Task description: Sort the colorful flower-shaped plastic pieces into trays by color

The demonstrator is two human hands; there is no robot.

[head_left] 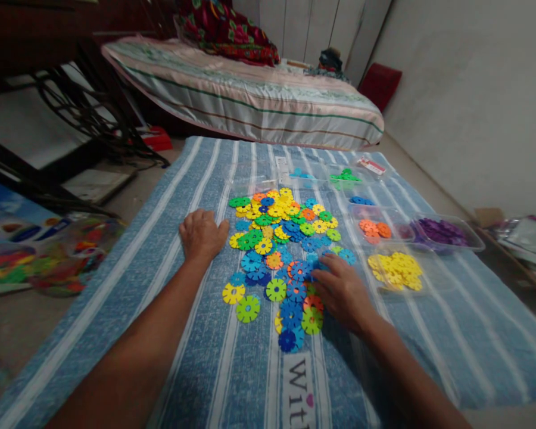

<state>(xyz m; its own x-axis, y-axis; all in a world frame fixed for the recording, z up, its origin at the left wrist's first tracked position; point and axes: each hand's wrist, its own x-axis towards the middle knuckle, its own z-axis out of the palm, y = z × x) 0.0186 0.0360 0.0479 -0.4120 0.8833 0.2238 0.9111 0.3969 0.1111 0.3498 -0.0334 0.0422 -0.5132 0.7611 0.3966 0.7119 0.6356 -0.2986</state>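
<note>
A pile of flat plastic snowflake discs (280, 238) in blue, yellow, green and orange lies spread on a blue striped mat (232, 369). My left hand (202, 234) rests palm down on the mat at the pile's left edge, fingers together, holding nothing. My right hand (342, 291) lies on the discs at the pile's lower right, fingers reaching onto blue discs (300, 273); whether it grips one I cannot tell.
Clear trays stand to the right: yellow discs (396, 271), orange discs (374, 230), purple discs (442, 231), blue discs (361, 200), green discs (345, 176). A striped mattress (250, 98) lies beyond the mat. A bag of coloured pieces (58, 253) sits left.
</note>
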